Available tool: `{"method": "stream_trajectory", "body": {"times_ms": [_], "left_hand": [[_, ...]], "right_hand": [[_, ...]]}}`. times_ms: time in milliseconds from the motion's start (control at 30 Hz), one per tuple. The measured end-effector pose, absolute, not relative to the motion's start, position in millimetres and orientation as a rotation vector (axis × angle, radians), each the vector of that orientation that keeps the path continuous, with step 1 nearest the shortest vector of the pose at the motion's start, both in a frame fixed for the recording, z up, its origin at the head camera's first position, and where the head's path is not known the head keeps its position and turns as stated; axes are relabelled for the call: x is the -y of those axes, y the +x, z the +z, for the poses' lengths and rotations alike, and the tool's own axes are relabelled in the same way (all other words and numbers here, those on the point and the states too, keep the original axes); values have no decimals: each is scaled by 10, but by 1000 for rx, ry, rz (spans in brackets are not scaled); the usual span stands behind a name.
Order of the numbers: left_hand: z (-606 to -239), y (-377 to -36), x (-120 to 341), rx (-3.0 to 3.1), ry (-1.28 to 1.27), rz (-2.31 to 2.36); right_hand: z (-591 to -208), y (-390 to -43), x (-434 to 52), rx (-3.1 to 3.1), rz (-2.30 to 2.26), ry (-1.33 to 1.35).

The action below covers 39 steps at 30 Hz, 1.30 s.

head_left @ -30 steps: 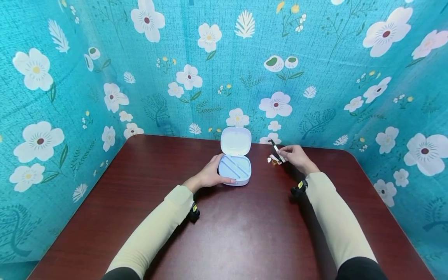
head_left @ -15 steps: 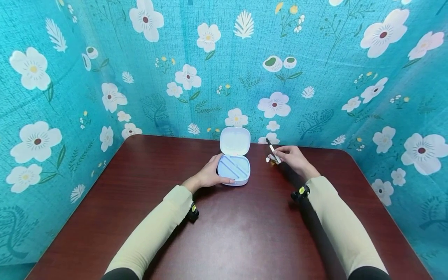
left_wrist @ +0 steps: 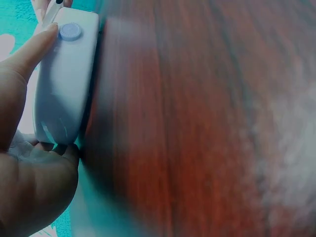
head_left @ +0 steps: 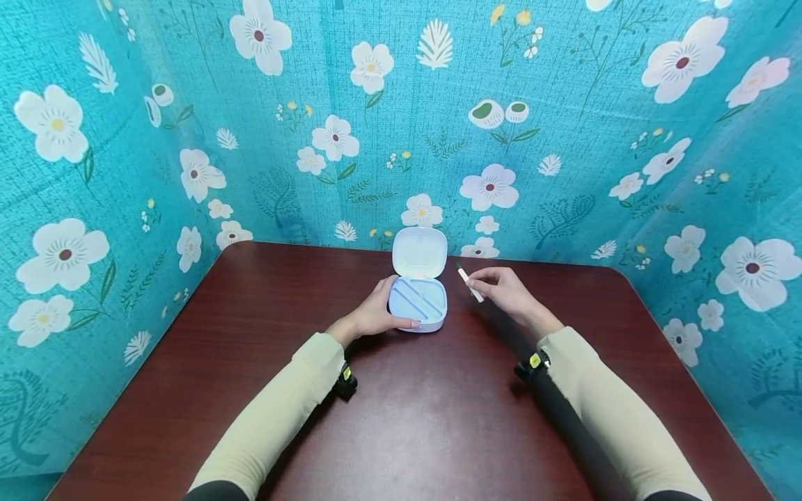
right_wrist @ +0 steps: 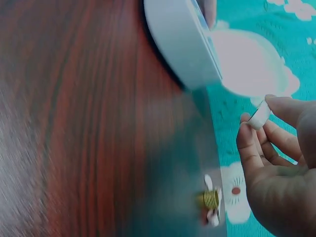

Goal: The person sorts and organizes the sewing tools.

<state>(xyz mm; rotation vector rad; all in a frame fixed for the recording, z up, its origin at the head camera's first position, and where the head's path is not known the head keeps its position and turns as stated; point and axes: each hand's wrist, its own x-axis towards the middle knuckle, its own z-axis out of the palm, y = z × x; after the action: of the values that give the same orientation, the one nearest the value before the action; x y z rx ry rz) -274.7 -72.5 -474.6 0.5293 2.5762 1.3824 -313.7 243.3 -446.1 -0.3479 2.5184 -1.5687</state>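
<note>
A pale blue hinged case (head_left: 418, 299) lies open on the dark wooden table (head_left: 413, 417), with its lid (head_left: 420, 252) standing up at the back and ridged dividers inside. My left hand (head_left: 376, 312) grips the case's left side, thumb along its front edge. In the left wrist view its fingers (left_wrist: 27, 57) wrap the case wall (left_wrist: 64, 89) near a round button (left_wrist: 70, 31). My right hand (head_left: 495, 285) pinches a thin white stick with a dark tip (head_left: 468, 284), held just right of the case. The right wrist view shows the stick (right_wrist: 260, 116) between thumb and fingertips.
A small gold spring (right_wrist: 211, 199) and a few white bits (right_wrist: 213, 217) lie on the table by my right hand. Teal floral cloth (head_left: 564, 139) walls the table on three sides. Bare wood stretches toward me.
My right hand has carried the stick leftward, away from the small spring and white bits and closer to the open case. The left hand has stayed on the case.
</note>
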Motion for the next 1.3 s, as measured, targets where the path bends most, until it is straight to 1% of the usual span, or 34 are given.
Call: {"method": "stream_trajectory", "body": {"times_ms": [333,600,900,1300], "left_hand": [[-4756,-2747,712,-2538,568,1454],[-4768,-2742,711,-2546,580,1442],[-4756,-2733,720,-2543,568,1421],[-4751,-2723,715,-2511,541,1433]], "right_hand": [[-4435,-3004,-2165,-2572,-1470,-510],[-4403,-2924,-1984,-2652,-1386,-580],[-4377,-2855,-1857,-2782,-1180,-817],[-4295,-2778,-1644,-2934,-910,-996]]}}
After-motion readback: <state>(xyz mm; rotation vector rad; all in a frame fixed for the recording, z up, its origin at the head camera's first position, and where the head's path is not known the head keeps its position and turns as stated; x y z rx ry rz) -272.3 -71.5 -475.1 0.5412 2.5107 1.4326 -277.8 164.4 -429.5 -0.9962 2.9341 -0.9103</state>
